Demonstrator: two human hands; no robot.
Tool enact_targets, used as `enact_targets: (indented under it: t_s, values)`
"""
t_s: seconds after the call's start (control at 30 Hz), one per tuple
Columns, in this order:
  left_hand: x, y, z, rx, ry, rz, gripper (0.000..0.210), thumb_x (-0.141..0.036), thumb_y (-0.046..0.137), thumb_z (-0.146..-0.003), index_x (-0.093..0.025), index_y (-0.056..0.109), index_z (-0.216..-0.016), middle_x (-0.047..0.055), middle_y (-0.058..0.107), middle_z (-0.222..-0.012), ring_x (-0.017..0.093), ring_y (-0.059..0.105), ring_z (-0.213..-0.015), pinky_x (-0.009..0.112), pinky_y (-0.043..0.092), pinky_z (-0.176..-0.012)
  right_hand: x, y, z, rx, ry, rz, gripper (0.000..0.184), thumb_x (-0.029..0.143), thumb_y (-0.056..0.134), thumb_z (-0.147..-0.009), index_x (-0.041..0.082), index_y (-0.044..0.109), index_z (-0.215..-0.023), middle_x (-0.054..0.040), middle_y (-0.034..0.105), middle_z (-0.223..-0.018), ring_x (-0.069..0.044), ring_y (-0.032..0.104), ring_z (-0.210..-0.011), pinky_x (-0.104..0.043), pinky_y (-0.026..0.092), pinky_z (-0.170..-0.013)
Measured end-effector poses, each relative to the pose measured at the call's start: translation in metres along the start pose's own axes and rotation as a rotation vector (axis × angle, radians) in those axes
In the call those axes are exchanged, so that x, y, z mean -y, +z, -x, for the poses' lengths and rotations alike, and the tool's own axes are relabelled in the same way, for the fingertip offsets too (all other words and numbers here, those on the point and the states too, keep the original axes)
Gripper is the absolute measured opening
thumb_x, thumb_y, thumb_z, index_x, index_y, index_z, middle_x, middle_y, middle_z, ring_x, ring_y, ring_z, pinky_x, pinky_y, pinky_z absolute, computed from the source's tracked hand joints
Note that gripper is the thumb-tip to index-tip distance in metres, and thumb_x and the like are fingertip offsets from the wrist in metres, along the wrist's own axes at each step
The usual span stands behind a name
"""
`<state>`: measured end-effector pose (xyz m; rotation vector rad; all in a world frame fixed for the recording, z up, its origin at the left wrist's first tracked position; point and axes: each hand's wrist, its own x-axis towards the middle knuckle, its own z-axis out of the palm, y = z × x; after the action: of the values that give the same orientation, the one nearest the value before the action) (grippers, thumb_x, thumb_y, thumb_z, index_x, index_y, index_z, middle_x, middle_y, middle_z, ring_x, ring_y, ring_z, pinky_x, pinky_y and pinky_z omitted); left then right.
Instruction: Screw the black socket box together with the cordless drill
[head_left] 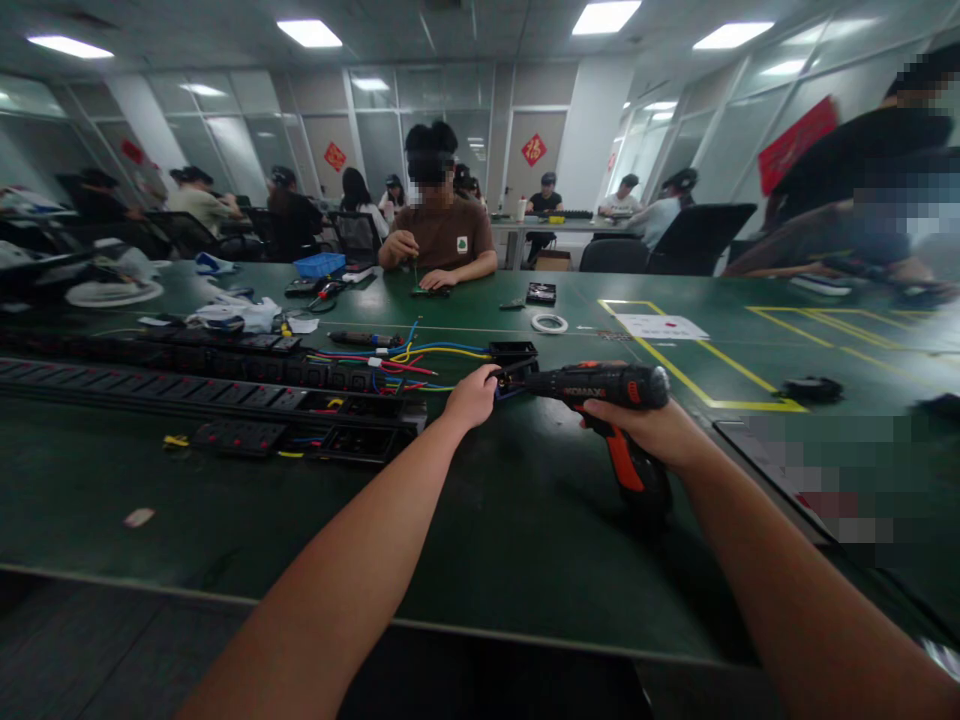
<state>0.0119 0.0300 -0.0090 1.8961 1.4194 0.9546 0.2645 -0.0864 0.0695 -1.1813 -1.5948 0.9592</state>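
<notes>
My right hand [637, 428] is wrapped round the handle of a black and orange cordless drill [600, 385], held level and pointing left. The drill's tip meets a small black box-like housing [511, 386]. My left hand [472, 396] grips that housing at its left side, fingers closed; its far fingers are hidden. Just behind it sits another black rectangular frame [514, 350], with blue, yellow and red wires [442, 352] running left from it. Long black power strips [187, 388] with rows of sockets lie to the left of my left hand.
A loose socket piece [240, 437] lies in front of the strips. Further back are a screwdriver-like tool [365, 339], a white ring [549, 323] and a blue basket [320, 264]. Yellow tape [750, 405] marks the right side. A person [442, 235] works opposite.
</notes>
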Motion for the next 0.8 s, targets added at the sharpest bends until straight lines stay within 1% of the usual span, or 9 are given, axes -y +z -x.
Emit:
enact_targets:
  t_s: [0.17,0.5,0.63,0.8]
  values:
    - [0.001,0.001,-0.001,0.0,-0.001,-0.004,0.041,-0.028,0.045,-0.103,-0.024,0.065,-0.138,0.007,0.077,-0.111,0.019,0.071,-0.085,0.03,0.053,-0.086,0.004,0.001,0.001,-0.003,-0.022,0.025,0.06,0.054,0.09,-0.071,0.022,0.07,-0.117,-0.005,0.076,-0.088,-0.027,0.073,-0.076,-0.044,0.061,-0.073]
    - [0.001,0.0,0.0,0.0,0.006,0.002,0.041,-0.029,0.044,-0.103,-0.024,0.065,-0.137,0.007,0.077,-0.111,0.019,0.071,-0.084,0.03,0.053,-0.086,0.007,0.001,0.002,0.016,-0.015,0.019,0.057,0.053,0.09,-0.072,0.022,0.068,-0.114,-0.0034,0.075,-0.085,-0.026,0.073,-0.075,-0.042,0.06,-0.073]
    - [0.001,0.0,0.0,-0.001,-0.003,-0.001,0.041,-0.029,0.044,-0.103,-0.024,0.065,-0.138,0.007,0.077,-0.11,0.019,0.071,-0.084,0.03,0.053,-0.085,0.005,0.0,0.002,0.004,0.004,0.0,0.061,0.053,0.091,-0.07,0.023,0.069,-0.118,-0.0041,0.076,-0.088,-0.027,0.074,-0.076,-0.044,0.061,-0.074]
    - [0.0,-0.001,0.0,-0.001,-0.007,0.0,0.041,-0.03,0.045,-0.103,-0.024,0.065,-0.138,0.008,0.077,-0.111,0.02,0.071,-0.085,0.03,0.053,-0.084,-0.004,-0.004,0.0,-0.015,0.074,-0.034,0.058,0.055,0.092,-0.068,0.021,0.075,-0.111,-0.0071,0.08,-0.092,-0.03,0.076,-0.081,-0.047,0.062,-0.08]
